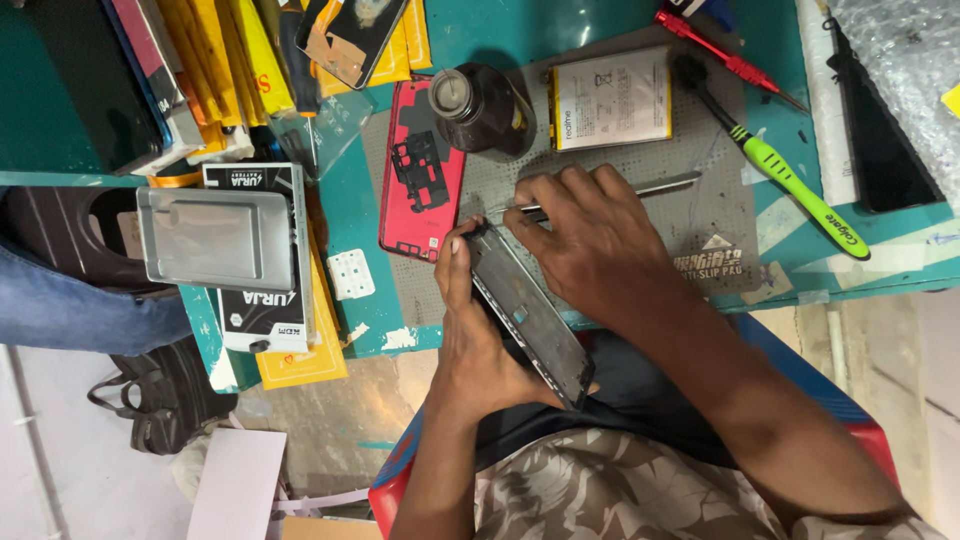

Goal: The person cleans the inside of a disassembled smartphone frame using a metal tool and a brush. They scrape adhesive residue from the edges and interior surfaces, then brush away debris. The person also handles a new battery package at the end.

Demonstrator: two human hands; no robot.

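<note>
Phone (530, 315), thin, stiff, likely fragile, is gripped edgewise by left hand (478, 340); tweezers (640, 187) pinched in right hand (590, 240) at its top end.

I have one view only, from the head-worn camera, so no second view shares any of the scene. It looks steeply down from above the wearer's chest onto the teal-topped workbench (640, 20), facing away from the body; the bench's far side lies at the top of frame. It sits close: both forearms run in from the bottom edge and the grey perforated rubber work mat (640, 200) fills the upper middle. Grey floor shows at lower left, beyond the bench edge.
</note>
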